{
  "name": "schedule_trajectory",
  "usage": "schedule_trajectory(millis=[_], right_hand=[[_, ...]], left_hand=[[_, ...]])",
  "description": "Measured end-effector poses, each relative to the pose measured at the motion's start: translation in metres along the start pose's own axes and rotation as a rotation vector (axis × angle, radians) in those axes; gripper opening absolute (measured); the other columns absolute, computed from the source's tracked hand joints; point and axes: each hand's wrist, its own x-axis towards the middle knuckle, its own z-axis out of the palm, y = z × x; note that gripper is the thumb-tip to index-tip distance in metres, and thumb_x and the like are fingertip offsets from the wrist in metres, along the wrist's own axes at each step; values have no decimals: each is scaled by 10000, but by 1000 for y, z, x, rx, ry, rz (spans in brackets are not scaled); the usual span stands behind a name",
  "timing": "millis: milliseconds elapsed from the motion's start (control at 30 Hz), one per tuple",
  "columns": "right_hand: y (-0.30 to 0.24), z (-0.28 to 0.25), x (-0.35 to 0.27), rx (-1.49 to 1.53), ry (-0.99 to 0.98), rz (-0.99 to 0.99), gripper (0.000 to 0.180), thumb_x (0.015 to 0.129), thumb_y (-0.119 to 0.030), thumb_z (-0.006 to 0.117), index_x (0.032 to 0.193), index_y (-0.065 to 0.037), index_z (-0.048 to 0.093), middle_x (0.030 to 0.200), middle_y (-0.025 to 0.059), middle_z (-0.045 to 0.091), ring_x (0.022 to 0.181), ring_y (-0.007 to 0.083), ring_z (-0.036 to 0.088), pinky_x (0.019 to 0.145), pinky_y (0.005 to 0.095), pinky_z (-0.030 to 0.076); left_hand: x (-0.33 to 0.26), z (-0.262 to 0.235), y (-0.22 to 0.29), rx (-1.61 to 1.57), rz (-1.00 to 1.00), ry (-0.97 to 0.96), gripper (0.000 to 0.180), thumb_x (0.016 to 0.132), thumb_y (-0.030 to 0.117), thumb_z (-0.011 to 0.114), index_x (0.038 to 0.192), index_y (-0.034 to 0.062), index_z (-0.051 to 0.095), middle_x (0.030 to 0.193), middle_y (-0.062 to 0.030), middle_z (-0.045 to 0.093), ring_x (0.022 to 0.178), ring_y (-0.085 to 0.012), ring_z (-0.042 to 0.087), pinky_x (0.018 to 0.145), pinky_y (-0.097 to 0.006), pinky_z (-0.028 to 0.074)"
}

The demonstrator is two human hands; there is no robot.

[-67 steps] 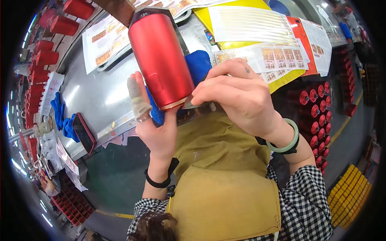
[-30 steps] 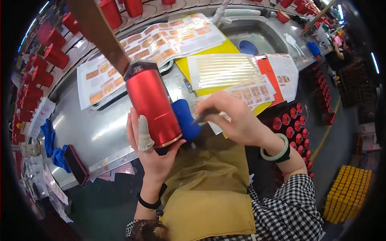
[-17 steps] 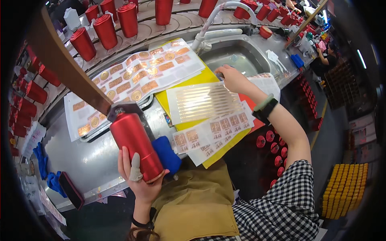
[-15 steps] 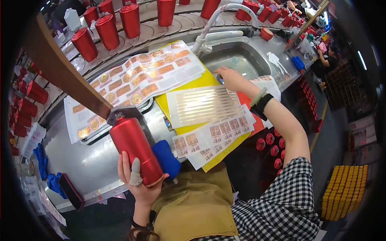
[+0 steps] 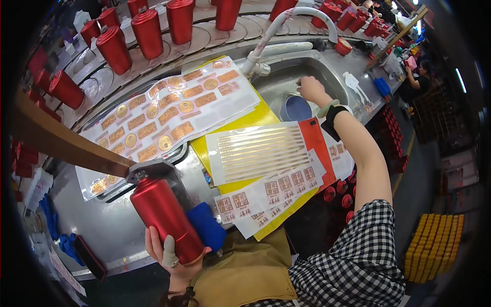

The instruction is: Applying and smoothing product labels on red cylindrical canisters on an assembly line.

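Note:
My left hand [image 5: 176, 253] is wrapped round the base of a red metallic bottle [image 5: 166, 217]. The bottle leans, its neck end meeting the dark metal fitting [image 5: 153, 171] on a wooden arm. A grey sleeve covers one finger of that hand. Over the metal sink [image 5: 330, 71] is my right hand [image 5: 313, 90], its fingers curled together; anything in them is too small to make out. Just below it in the sink is a round blue bowl [image 5: 295, 109]. Between my hands lie a sheet of gold strips [image 5: 261, 151] and sheets of square dark-printed labels [image 5: 268, 192].
A large sheet of coppery labels [image 5: 169, 110] lies left of the white faucet [image 5: 253, 64]. Behind, several red bottles [image 5: 148, 33] stand on a conveyor [image 5: 204, 43]. A blue cloth [image 5: 207, 225] sits beside the held bottle. Another person [image 5: 422, 77] is at far right.
My right hand has moved up and right across the sink, uncovering the blue bowl. The left hand still holds the red bottle. The whole view has shifted slightly.

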Motion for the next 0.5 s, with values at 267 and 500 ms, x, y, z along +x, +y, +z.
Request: schedule_trajectory(millis=[267,500], right_hand=[[-15,5,30,-234,11,178,265,907,-232,733,1101,-62,793,1177,183,760,1094,364,747,893,479,613],[2,2,45,-242,62,195,230,929,-192,711,1108,-76,797,1181,163,765,1102,357,746,894,471,608]], left_hand=[[-8,1,0,79,-10,10,1148,710,722,849,1582,151,367,1618,-348,317,1454,-533,376,1142,-654,344],[-10,4,1,113,-12,58,1093,729,762,805,1542,150,407,1588,-342,372,1422,-529,425,1133,-655,374]])
